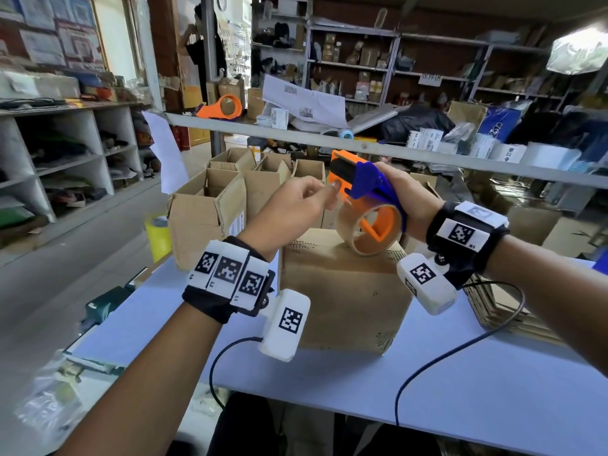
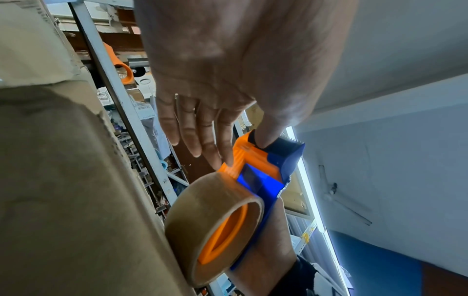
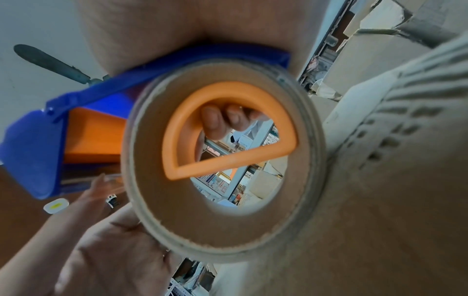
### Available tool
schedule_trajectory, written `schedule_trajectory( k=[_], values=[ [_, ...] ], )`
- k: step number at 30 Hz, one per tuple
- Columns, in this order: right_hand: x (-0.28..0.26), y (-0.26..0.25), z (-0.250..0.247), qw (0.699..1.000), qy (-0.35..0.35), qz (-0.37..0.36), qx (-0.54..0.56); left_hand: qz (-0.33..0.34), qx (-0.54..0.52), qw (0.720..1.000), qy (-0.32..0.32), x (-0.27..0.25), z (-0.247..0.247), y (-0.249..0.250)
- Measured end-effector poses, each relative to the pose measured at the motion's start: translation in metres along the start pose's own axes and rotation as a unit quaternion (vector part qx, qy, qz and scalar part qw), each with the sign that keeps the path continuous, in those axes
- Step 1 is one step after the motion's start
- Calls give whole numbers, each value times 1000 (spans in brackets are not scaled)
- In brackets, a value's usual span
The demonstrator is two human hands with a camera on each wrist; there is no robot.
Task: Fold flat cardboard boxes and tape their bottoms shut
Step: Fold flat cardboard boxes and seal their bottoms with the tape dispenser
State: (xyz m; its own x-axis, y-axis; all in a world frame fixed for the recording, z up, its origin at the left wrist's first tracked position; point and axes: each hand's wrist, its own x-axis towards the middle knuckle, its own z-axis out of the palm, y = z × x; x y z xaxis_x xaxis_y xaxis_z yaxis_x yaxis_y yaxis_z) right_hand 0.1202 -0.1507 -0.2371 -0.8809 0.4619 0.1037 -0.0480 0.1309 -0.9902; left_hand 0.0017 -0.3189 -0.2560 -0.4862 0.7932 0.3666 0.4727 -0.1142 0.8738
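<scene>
Desk [image 1: 460, 390]: pale blue top, near centre; carries the work.

Cardboard box [image 1: 342, 291]: folded up and standing on the desk at centre, closed flaps facing up. No tape strip can be made out on it. More folded boxes [image 1: 210, 205] stand open beyond it, far left.

Tape dispenser [image 1: 365, 189]: orange and blue, held above the box's far edge, its clear tape roll [image 1: 371, 228] resting on or just over the top face.

Right hand [image 1: 408, 199]: closed round the dispenser, fingers through the roll's core.

Left hand [image 1: 296, 205]: thumb and forefinger at the dispenser's cutter end, apparently pinching the loose tape end; the tape itself is too clear to confirm.

Step, as judged: freeing the tape end before sealing. Next move calls for sticking that end to the box and drawing the dispenser along the flap seam.
</scene>
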Motion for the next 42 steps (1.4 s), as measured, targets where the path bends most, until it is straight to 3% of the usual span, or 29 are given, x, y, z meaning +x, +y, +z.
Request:
schedule_trajectory(
  k=[4, 9, 16, 24, 32, 42],
  values=[
    [-1, -2, 2, 999, -40, -16, 1, -3, -34, 999, -42, 2, 4, 6],
    [0, -1, 1, 996, -82, -12, 16, 11, -48, 998, -41, 0, 3, 4],
    [2, 0, -1, 999, 15, 13, -32, 1, -38, 998, -54, 1, -3, 2],
    [0, -10, 10, 995, 54, 21, -81, -23, -26, 999, -30, 1, -7, 1],
    [-4, -16, 17, 990, 67, 16, -124, -38, -43, 997, -52, 2, -12, 2],
    [-4, -9, 12, 994, 70, 2, -89, -97, -87, 990, -60, -3, -11, -3]
  ],
)
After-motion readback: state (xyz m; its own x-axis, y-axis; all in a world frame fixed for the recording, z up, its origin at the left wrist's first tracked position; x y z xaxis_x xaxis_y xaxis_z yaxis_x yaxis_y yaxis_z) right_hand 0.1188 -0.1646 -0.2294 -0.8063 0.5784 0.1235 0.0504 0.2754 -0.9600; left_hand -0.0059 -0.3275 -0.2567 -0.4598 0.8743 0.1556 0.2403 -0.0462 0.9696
